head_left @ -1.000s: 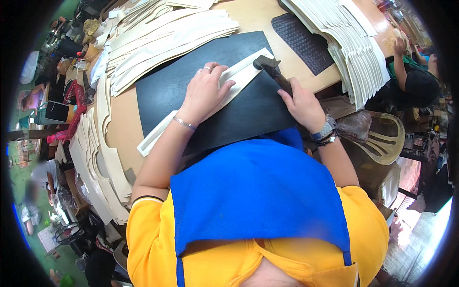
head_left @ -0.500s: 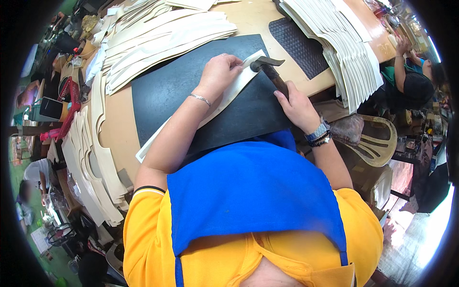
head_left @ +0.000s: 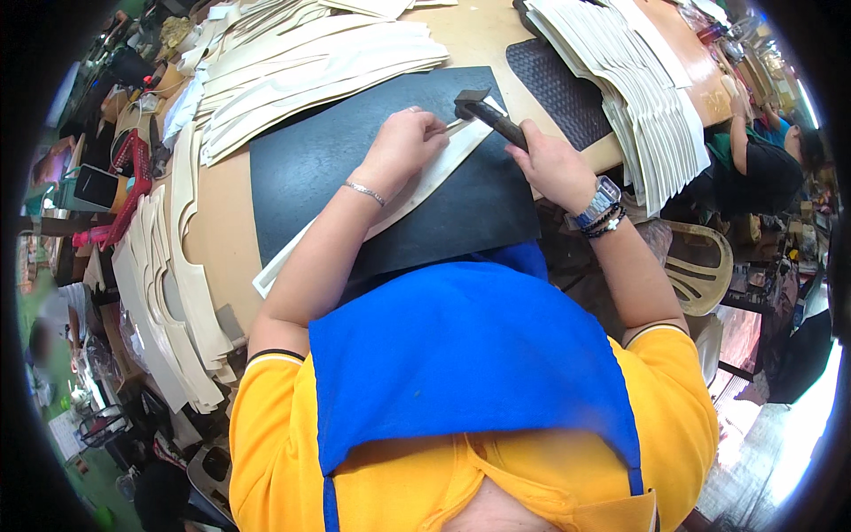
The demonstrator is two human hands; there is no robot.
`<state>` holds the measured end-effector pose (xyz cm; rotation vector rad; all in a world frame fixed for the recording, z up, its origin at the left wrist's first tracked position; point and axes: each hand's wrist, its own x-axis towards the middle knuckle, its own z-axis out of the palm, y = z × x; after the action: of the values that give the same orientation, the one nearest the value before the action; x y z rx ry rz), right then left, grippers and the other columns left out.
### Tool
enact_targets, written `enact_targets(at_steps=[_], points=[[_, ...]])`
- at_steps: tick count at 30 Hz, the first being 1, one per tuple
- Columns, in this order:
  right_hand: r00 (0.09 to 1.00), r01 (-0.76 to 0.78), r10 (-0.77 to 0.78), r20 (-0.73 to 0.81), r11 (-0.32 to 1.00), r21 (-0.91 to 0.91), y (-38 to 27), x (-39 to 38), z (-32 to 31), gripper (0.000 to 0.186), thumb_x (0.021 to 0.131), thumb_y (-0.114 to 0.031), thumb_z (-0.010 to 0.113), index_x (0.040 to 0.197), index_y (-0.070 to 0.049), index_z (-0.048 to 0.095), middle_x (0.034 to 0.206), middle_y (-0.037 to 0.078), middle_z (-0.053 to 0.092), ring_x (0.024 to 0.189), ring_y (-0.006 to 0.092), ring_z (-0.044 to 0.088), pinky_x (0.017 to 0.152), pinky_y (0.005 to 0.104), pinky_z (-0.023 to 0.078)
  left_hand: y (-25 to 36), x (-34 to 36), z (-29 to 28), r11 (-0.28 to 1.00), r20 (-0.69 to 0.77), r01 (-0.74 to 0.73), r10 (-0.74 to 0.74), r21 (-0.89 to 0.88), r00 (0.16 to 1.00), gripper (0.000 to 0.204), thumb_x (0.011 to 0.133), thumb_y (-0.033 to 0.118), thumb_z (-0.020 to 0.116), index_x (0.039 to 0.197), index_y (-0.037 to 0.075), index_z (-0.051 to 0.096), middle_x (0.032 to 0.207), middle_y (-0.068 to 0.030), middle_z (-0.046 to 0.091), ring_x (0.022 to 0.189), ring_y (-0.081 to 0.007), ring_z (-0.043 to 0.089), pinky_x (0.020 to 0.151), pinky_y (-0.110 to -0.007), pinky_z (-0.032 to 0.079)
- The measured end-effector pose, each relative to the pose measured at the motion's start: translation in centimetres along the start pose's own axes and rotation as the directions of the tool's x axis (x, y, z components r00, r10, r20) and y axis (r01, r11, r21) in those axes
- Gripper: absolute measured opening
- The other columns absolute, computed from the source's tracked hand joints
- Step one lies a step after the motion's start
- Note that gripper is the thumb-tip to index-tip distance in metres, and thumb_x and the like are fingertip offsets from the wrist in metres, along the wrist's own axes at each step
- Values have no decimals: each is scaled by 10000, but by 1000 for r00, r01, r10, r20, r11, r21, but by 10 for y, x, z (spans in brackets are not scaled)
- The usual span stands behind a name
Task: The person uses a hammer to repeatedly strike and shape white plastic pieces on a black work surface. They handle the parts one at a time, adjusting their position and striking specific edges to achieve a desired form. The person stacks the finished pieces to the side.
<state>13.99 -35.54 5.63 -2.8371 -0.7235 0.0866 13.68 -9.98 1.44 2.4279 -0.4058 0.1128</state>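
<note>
A long, curved cream strip of leather-like sheet lies slantwise across a black mat on the table. My left hand is closed at the strip's far part, thumb and fingers pinched on its edge. My left forearm covers much of the strip's near length. In my right hand is a hammer, gripped by its dark handle. Its metal head is over the strip's far end, just beyond my left fingertips; whether it touches the strip I cannot tell.
Stacked cream cut pieces lie beyond the mat at the left, with more curved pieces along the left edge. A textured dark mat sits beside a fanned stack at right. A plastic chair stands nearby; another person sits far right.
The hammer and my right hand have shifted slightly up, and the hammer head has turned and moved left. My left hand stays at the strip with little movement.
</note>
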Motion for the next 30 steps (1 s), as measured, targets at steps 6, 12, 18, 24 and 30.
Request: enact_targets(at_steps=[6,12,18,24,30], points=[[984,-134,85,159,934,332,-13,-2,-14,364,1006,-342,575,1122,-5,501,713,221,660,663,380,678,601,497,523,6,-16,2,990,-51,-29,37,136,998,208,891,141,633,1016,6,729,1031,-190,669,996,-364,648,917,-435,514],[998,28,-44,38,939,342,-8,-4,-9,359,1015,-334,566,1118,7,515,693,230,638,659,396,668,622,483,512,11,-24,-19,995,108,100,-102,23,989,282,880,75,584,1126,25,711,1101,-196,652,1059,-368,629,957,-429,501],[992,107,-122,16,915,388,-5,-5,-7,360,1022,-339,554,1125,3,516,768,259,637,761,431,659,682,497,496,9,-34,-29,992,154,128,-126,-5,980,262,888,58,564,1090,3,721,1068,-202,667,1042,-372,639,957,-426,502],[993,50,-84,82,933,357,-11,-2,-9,376,1022,-356,546,1120,6,522,788,277,637,777,455,637,704,510,481,0,-43,-28,999,100,47,-44,-26,994,258,880,78,590,1090,6,721,1072,-210,671,1025,-369,642,935,-425,507],[991,112,-134,15,880,461,-17,-8,-3,373,1019,-366,545,1102,-3,521,805,278,640,807,462,641,716,522,486,4,-49,-32,993,70,114,-113,-10,991,197,870,120,651,1019,23,737,972,-179,691,951,-348,666,875,-422,523]])
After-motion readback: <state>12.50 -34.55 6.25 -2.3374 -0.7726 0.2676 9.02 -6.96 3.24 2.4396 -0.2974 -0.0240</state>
